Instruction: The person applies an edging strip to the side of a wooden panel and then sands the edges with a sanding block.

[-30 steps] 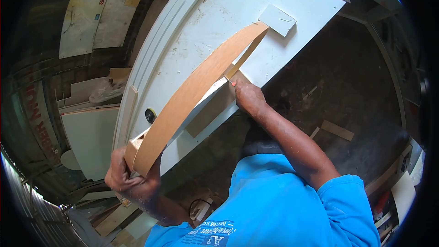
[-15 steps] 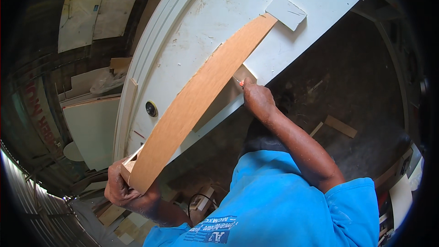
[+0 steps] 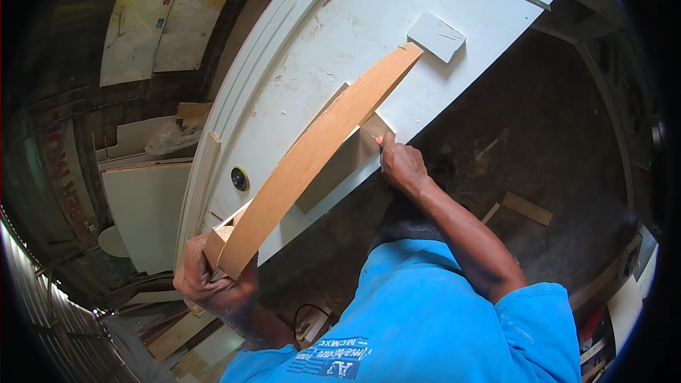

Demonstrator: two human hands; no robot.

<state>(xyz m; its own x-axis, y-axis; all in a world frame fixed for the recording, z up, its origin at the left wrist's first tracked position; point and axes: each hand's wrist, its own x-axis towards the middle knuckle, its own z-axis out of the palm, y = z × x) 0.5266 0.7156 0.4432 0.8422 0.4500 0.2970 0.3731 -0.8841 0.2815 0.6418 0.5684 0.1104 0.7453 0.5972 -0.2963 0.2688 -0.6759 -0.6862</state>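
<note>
Strip, thin and wood-grained, arches above the desk. The left hand clasps its end and grainy board; the right hand grips an orange tool.

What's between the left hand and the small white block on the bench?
Head view: the long brown strip, one end at the left hand, the other by the white block; can't tell if they touch.

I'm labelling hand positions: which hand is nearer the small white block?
Right. The right hand is below the white block in the picture, at the table edge; the left hand is farther off, lower left, at the brown strip's lower end.
</note>
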